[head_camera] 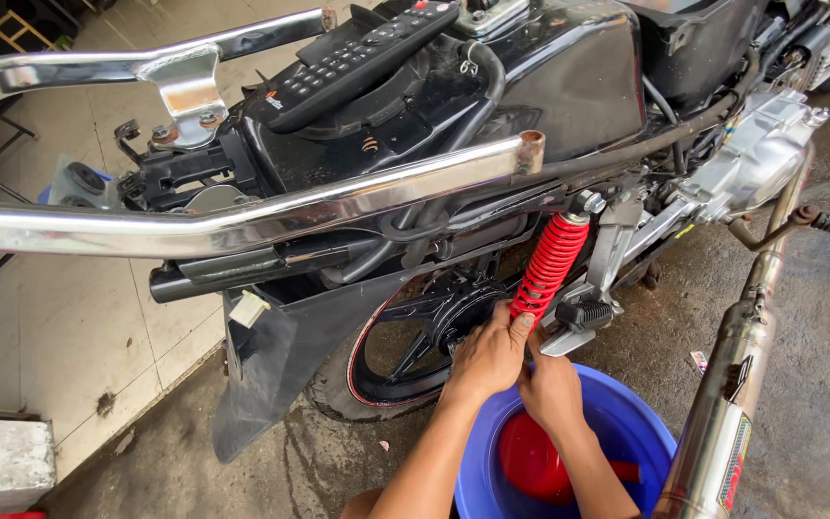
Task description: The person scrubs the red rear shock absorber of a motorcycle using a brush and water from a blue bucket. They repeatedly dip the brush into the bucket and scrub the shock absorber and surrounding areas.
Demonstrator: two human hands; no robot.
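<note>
beside the rear wheel (405, 351), left hand (488, 358) and right hand (550, 387) grip the red shock's (549, 264) lower end.

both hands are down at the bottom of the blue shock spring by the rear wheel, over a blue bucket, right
Not quite: the shock spring is red, not blue, as the head view shows. The left hand and right hand are at its lower end, above the blue bucket.

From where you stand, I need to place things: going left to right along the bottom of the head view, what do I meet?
White block → black mudguard → blue basin → chrome exhaust pipe.
</note>
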